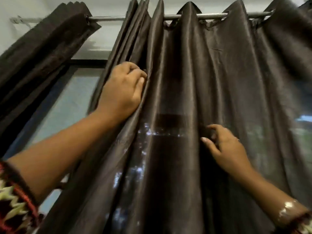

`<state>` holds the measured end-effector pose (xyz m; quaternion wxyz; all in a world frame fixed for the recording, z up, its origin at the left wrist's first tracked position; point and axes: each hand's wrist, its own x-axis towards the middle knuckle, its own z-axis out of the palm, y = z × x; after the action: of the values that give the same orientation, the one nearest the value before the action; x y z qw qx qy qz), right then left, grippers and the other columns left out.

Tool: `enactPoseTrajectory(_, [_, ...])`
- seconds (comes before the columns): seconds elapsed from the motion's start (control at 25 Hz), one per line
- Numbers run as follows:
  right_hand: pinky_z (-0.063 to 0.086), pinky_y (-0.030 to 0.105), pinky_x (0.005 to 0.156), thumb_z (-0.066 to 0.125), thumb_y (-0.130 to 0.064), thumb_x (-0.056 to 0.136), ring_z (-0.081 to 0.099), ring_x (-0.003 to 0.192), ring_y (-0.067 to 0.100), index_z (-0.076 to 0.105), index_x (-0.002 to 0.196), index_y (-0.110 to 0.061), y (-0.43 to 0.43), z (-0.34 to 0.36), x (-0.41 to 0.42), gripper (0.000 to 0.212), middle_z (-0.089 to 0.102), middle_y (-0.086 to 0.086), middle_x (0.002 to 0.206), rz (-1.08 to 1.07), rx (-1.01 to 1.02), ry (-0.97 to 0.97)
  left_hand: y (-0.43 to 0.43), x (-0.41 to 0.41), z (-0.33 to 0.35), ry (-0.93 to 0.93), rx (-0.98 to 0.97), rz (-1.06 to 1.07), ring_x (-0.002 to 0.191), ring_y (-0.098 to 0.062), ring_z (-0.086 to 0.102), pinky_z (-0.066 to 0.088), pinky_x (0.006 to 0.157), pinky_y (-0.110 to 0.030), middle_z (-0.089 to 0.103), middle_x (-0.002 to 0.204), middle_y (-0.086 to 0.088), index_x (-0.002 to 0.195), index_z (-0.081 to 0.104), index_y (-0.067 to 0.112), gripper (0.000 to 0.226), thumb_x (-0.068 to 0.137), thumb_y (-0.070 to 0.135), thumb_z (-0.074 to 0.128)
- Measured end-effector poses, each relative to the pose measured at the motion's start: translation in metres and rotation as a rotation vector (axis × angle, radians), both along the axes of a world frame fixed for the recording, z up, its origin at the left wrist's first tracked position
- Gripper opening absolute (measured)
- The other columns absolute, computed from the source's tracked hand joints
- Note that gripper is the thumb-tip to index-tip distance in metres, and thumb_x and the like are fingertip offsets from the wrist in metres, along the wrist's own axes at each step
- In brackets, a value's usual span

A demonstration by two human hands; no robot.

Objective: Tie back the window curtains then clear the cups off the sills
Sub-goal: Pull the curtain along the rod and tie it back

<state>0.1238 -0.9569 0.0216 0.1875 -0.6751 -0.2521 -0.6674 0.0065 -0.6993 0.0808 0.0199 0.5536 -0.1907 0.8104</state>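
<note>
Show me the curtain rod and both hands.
curtain rod [108, 18]: head view, bare stretch left of centre.
left hand [125, 88]: head view, back of the hand, gripping the curtain [228, 73] folds.
right hand [227, 149]: head view, back of the hand.

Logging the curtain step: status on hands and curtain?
Left hand grips curtain at gathered edge. Right hand at a fold, grip unclear. Curtain spread along rod, untied. Nothing blocking seen.

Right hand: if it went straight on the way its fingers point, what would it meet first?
The dark brown satin curtain: the fingers of the right hand point up and left at a hanging fold just ahead. They may already touch it; depth is unclear.
</note>
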Motion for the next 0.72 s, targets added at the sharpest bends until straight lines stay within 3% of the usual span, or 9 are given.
enactPoseTrajectory(0.04, [0.043, 0.035, 0.08, 0.058, -0.035, 0.087, 0.057, 0.097, 0.029, 0.051, 0.124, -0.013, -0.006, 0.0, 0.0, 0.043, 0.058, 0.009, 0.105, -0.02, -0.008, -0.014, -0.017, -0.005, 0.003, 0.012, 0.015, -0.097, 0.111, -0.03, 0.048, 0.036, 0.094, -0.034, 0.055, 0.114, -0.016, 0.109, 0.062, 0.007, 0.044, 0.088, 0.034, 0.034])
enactPoseTrajectory(0.12, [0.043, 0.034, 0.082, 0.054, -0.039, 0.089, 0.055, 0.101, 0.027, 0.048, 0.126, -0.015, -0.026, 0.0, -0.002, 0.044, 0.056, 0.008, 0.109, -0.1, -0.031, -0.016, -0.052, -0.002, 0.004, 0.068, 0.099, -0.078, 0.117, -0.028, 0.047, 0.035, 0.098, -0.036, 0.056, 0.118, -0.013, 0.111, 0.062, 0.009, 0.055, 0.084, 0.045, 0.031])
enactPoseTrajectory(0.2, [0.042, 0.035, 0.083, 0.047, -0.045, 0.091, 0.053, 0.102, 0.027, 0.047, 0.126, -0.016, -0.045, 0.001, -0.008, 0.046, 0.054, 0.007, 0.111, -0.185, -0.052, -0.006, -0.081, 0.013, 0.001, 0.086, 0.201, 0.109, 0.123, -0.031, 0.045, 0.036, 0.1, -0.05, 0.057, 0.121, -0.014, 0.11, 0.064, 0.01, 0.062, 0.08, 0.051, 0.029])
enactPoseTrajectory(0.28, [0.042, 0.036, 0.084, 0.042, -0.047, 0.088, 0.053, 0.101, 0.028, 0.05, 0.123, -0.015, -0.064, 0.001, -0.014, 0.048, 0.055, 0.008, 0.107, -0.259, -0.046, -0.035, -0.11, 0.029, -0.007, 0.169, 0.257, 0.281, 0.133, -0.032, 0.037, 0.025, 0.104, -0.059, 0.051, 0.132, -0.014, 0.117, 0.06, 0.012, 0.061, 0.082, 0.053, 0.031])
enactPoseTrajectory(0.36, [0.042, 0.037, 0.084, 0.043, -0.044, 0.086, 0.054, 0.098, 0.03, 0.053, 0.12, -0.014, -0.084, 0.003, -0.022, 0.046, 0.057, 0.009, 0.104, -0.307, -0.015, -0.062, -0.13, 0.044, -0.012, 0.308, 0.269, 0.332, 0.143, -0.024, 0.013, 0.008, 0.113, -0.052, 0.028, 0.15, -0.008, 0.137, 0.041, 0.018, 0.058, 0.091, 0.052, 0.032])
enactPoseTrajectory(0.44, [0.042, 0.038, 0.083, 0.045, -0.041, 0.086, 0.054, 0.096, 0.031, 0.055, 0.117, -0.013, -0.105, 0.004, -0.028, 0.043, 0.058, 0.01, 0.101, -0.344, 0.012, -0.071, -0.15, 0.055, -0.015, 0.358, 0.309, 0.354, 0.144, -0.018, -0.002, -0.001, 0.115, -0.043, 0.01, 0.156, -0.003, 0.145, 0.022, 0.022, 0.061, 0.093, 0.052, 0.029])
enactPoseTrajectory(0.6, [0.042, 0.039, 0.083, 0.05, -0.028, 0.092, 0.053, 0.099, 0.031, 0.054, 0.116, -0.012, -0.153, -0.001, -0.04, 0.029, 0.056, 0.011, 0.103, -0.397, 0.081, -0.022, -0.184, 0.074, -0.025, 0.39, 0.348, 0.3, 0.144, -0.018, -0.006, -0.004, 0.116, -0.037, 0.003, 0.157, -0.001, 0.147, 0.011, 0.023, 0.066, 0.091, 0.059, 0.019])
enactPoseTrajectory(0.72, [0.042, 0.037, 0.083, 0.05, -0.023, 0.092, 0.051, 0.102, 0.028, 0.052, 0.119, -0.013, -0.184, -0.005, -0.048, 0.028, 0.055, 0.01, 0.107, -0.461, 0.093, 0.023, -0.205, 0.084, -0.033, 0.392, 0.38, 0.228, 0.144, -0.017, -0.003, -0.007, 0.112, -0.032, 0.006, 0.157, -0.001, 0.147, 0.007, 0.025, 0.088, 0.071, 0.066, -0.007])
